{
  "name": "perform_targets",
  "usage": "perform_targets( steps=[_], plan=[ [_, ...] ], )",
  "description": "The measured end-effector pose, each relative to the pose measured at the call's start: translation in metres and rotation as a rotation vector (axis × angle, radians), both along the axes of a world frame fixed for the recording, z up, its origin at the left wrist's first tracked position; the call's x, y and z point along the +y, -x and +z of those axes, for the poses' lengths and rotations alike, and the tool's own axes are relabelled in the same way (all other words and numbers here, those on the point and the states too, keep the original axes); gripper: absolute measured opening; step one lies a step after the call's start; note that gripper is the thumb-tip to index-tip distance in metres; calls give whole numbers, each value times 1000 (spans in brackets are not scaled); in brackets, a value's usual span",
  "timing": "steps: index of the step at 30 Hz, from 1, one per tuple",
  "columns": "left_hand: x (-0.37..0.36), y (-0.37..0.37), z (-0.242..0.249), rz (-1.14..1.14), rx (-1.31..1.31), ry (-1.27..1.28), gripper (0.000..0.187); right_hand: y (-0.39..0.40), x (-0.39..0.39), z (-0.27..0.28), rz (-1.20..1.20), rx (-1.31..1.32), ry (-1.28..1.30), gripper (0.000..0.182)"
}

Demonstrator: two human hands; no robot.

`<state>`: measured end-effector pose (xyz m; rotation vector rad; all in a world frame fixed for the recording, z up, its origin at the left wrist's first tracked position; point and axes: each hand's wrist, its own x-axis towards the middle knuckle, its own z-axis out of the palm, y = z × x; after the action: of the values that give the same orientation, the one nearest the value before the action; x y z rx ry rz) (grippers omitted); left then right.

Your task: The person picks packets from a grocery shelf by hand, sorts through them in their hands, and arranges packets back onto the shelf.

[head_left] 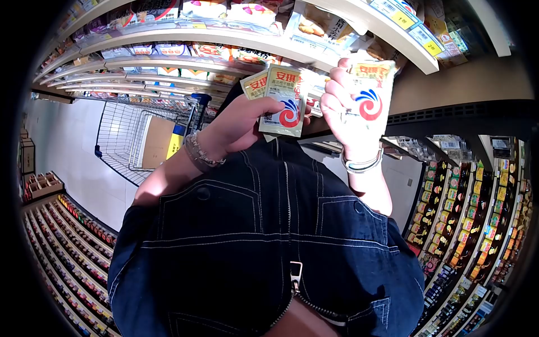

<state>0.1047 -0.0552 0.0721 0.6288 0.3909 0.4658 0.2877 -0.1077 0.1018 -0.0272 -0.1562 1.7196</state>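
My left hand [238, 121] is closed on a small fan of yeast packets [284, 84], the thumb pressing on the front one. Each is pale with red lettering, and the front packet bears a red and blue swirl. To the right, my right hand [335, 95] grips another yeast packet [371, 84] by its left side, upright and brightly lit, with the same swirl. Both hands are raised in front of my chest, close to the shelf edge. Some fingers of each hand are hidden behind the packets.
Ahead, a shelf [219, 31] is stocked with bagged goods, with yellow price tags [403, 21] at upper right. A shopping cart [120, 132] holding a cardboard piece [156, 140] stands to the left. More stocked shelves [471, 208] line the right and lower left.
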Motion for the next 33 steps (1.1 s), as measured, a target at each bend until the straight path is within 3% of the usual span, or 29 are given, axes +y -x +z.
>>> perform_targets(
  steps=[3, 11, 16, 20, 23, 26, 27, 29, 33],
  plan=[
    [-2, -2, -5, 13, 31, -28, 37, -3, 1, -13, -74, -39, 155, 28],
    [-2, -6, -18, 86, 59, 38, 33, 6, 0, -17, -198, -512, 473, 29],
    [-10, -14, -28, 107, 117, 127, 30, 23, 3, -32, -407, -749, 223, 37],
    [-22, -18, -27, 84, 73, 147, 30, 51, -1, -44, -423, -1001, 184, 28],
    [-24, -18, -29, 95, 46, 152, 29, 66, 0, -43, -589, -1104, 221, 30],
    [-22, -12, -36, 99, 64, 139, 27, 57, 1, -58, -654, -1598, 356, 33],
    [-22, -12, -36, 127, 6, 140, 26, 55, 4, -62, -732, -1556, 251, 29],
    [-23, -12, -35, 182, -114, 141, 25, 49, 2, -48, -430, -1556, 286, 20],
    [-19, -7, -37, 209, -106, 101, 21, 48, 2, -31, -517, -1598, 103, 15]
  ],
)
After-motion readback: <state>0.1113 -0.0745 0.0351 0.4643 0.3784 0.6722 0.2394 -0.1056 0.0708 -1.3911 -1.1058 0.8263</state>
